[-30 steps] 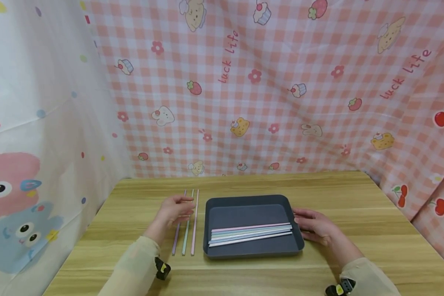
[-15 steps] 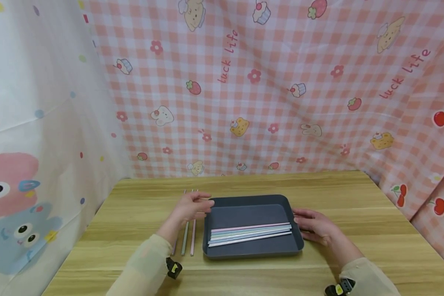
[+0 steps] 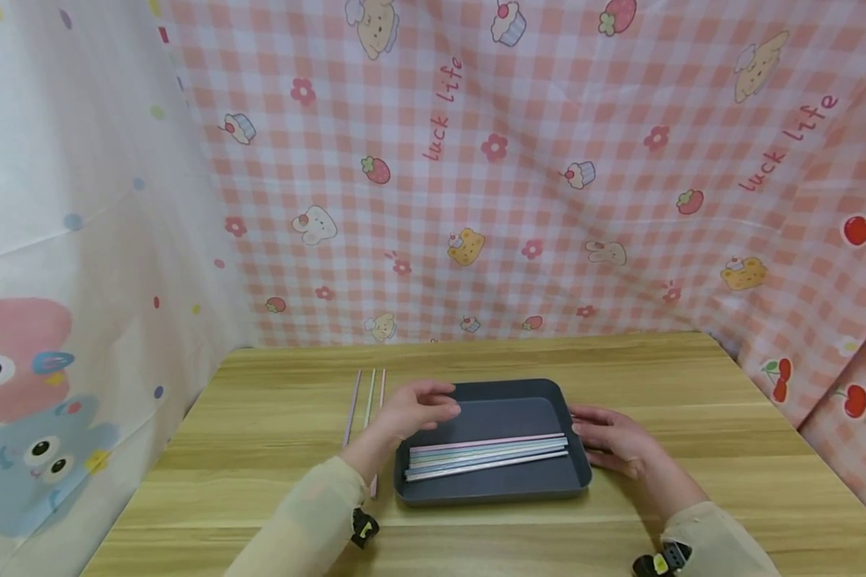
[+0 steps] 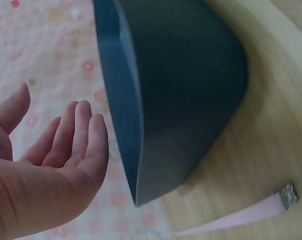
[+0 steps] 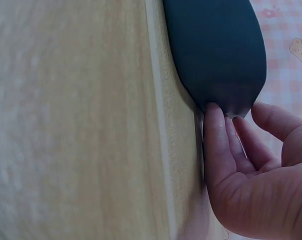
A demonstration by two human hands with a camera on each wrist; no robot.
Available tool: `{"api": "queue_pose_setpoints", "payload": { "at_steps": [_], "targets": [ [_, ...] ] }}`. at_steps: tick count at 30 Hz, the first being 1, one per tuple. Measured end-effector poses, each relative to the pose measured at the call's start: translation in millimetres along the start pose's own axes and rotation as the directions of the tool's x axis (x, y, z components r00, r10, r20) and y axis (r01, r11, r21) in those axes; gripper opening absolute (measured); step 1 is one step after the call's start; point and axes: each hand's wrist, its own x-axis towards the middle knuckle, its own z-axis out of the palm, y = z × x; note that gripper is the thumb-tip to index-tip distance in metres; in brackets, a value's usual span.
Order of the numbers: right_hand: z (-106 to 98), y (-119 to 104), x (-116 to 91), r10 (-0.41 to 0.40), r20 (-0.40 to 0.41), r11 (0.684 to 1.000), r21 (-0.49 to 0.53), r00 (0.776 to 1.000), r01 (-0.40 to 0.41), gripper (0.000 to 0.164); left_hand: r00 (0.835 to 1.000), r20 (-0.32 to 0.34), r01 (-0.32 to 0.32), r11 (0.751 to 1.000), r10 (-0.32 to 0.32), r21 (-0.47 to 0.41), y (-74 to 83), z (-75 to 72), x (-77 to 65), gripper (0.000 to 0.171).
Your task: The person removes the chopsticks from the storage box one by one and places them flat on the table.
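My left hand (image 3: 414,407) hovers over the left end of a dark grey tray (image 3: 501,410), its fingers relaxed and nothing held. In the left wrist view, its palm and loosely bent fingers (image 4: 81,135) show beside the tray's wall. My right hand (image 3: 617,441) holds the tray's right edge, thumb at the rim and fingertips against the outer wall in the right wrist view. Several slim pastel chopsticks (image 3: 487,457) lie side by side in the tray. Left of it, purple (image 3: 354,405), green (image 3: 370,397) and pink (image 3: 374,487) chopsticks lie on the table, partly hidden by my left arm.
The wooden table (image 3: 245,449) carries the tray near its middle. A pink checked cloth (image 3: 534,200) hangs behind the far edge, and a white printed cloth (image 3: 115,264) hangs at the left. Both wrists wear small black devices (image 3: 364,527).
My left hand has moved right, from above the loose chopsticks to over the tray's left end. The right hand, tray and chopsticks stay put.
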Motion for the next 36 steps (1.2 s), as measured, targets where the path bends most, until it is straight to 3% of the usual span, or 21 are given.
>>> {"api": "queue_pose_setpoints", "payload": {
  "at_steps": [7,16,25,36],
  "targets": [
    [2,-1,0,0.009,-0.016,1.000,-0.004,1.000,-0.009,0.061,0.997,0.080,-0.006,0.995,-0.002,0.099,-4.6,14.6,9.2,0.044],
    [2,0,0,-0.007,0.000,1.000,0.008,1.000,0.007,0.058,0.986,0.159,0.022,0.988,-0.046,0.152,-12.6,23.2,24.0,0.041],
    [1,1,0,-0.018,0.014,1.000,0.015,1.000,0.017,0.057,0.985,0.151,0.058,0.987,-0.081,0.150,-19.3,32.0,27.4,0.035],
    [0,0,-1,-0.012,0.005,1.000,0.016,1.000,0.012,0.057,0.993,0.080,0.071,0.983,-0.086,0.172,-25.0,39.0,29.3,0.027]
  ]
}}
